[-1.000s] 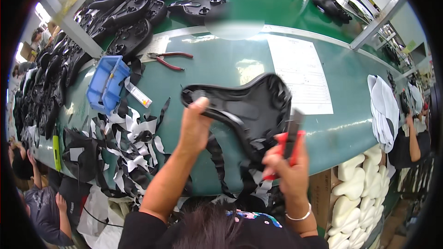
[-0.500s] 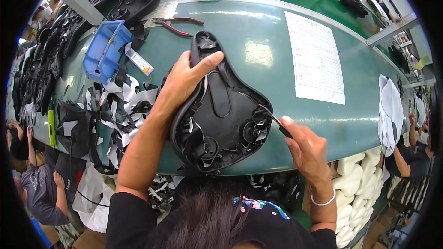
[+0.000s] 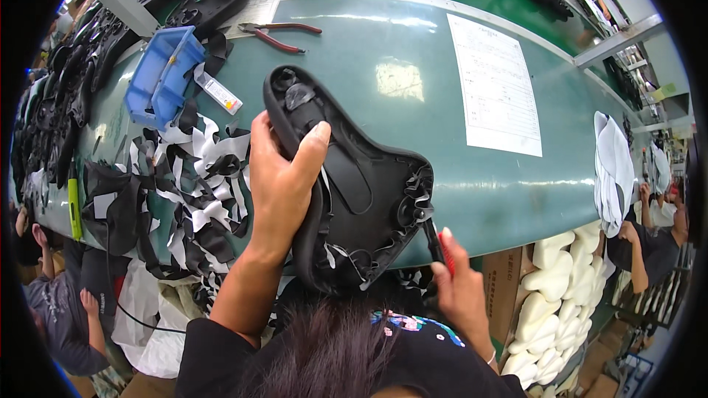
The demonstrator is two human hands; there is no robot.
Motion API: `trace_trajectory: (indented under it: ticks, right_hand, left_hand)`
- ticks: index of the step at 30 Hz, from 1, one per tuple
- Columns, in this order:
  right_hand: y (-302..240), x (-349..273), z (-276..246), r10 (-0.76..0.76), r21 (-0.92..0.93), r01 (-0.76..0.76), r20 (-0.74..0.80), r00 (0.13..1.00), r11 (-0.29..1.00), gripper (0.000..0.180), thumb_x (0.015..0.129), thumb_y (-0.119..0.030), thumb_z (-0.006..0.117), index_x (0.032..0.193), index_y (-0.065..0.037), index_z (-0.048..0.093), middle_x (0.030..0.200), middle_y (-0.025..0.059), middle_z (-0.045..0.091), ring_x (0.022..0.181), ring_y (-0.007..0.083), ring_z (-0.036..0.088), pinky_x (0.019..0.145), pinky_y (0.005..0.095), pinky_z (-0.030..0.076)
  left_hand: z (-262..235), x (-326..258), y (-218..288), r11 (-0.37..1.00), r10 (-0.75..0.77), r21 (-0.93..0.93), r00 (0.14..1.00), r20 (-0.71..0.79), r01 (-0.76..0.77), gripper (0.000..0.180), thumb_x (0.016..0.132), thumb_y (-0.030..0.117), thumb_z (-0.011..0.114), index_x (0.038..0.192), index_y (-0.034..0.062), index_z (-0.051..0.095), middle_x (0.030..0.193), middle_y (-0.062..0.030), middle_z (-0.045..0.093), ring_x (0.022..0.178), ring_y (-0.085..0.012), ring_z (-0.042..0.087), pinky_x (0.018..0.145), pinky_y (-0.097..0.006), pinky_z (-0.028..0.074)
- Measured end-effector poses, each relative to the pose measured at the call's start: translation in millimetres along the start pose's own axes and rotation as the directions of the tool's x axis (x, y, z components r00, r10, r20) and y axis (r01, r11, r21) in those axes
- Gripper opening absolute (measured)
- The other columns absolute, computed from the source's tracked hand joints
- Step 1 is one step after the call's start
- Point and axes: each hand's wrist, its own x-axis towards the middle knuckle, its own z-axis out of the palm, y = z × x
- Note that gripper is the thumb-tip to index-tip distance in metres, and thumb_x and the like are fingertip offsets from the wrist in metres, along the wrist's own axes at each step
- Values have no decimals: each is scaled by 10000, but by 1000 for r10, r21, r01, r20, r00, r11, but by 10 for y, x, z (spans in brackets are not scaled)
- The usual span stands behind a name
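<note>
While left fingers (image 3: 313, 149) hold a saddle (image 3: 365, 214), scraps (image 3: 211, 214) alongside, bin (image 3: 171, 96), pliers (image 3: 292, 26) beyond.

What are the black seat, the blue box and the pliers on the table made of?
Black seat: probably satin plastic inside, since it looks smooth and stiff; its wrinkled, folded edge suggests thin, flexible covering, perhaps imitation leather. Blue box: likely hard plastic, stiff, slightly shiny walls. Pliers: grey head, apparently metal; red handles, perhaps plastic-coated.

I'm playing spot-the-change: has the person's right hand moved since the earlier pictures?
Yes. The right hand has moved toward the near side of the table, farther from the white paper.
</note>
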Motion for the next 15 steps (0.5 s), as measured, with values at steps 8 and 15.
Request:
trace_trajectory:
  ticks: [8,15]
  right_hand:
    - [-300,1189,60,-232,151,282,-280,932,948,579,856,-76,611,1378,-13,369,1072,112,613,694,86,567,590,239,497]
    - [1,1241,-314,156,724,175,-365,918,667,482,818,14,556,1283,-8,429,841,43,546,511,67,506,439,203,447]
  left_hand:
    - [-91,-402,-167,993,19,-106,980,-199,-41,597,846,177,672,1279,-42,325,1082,-81,476,952,-131,474,850,-279,412]
    - [-309,-222,-245,436,425,758,853,303,-486,432,740,154,711,1110,25,528,1089,-137,523,1015,-298,492,880,-418,368]
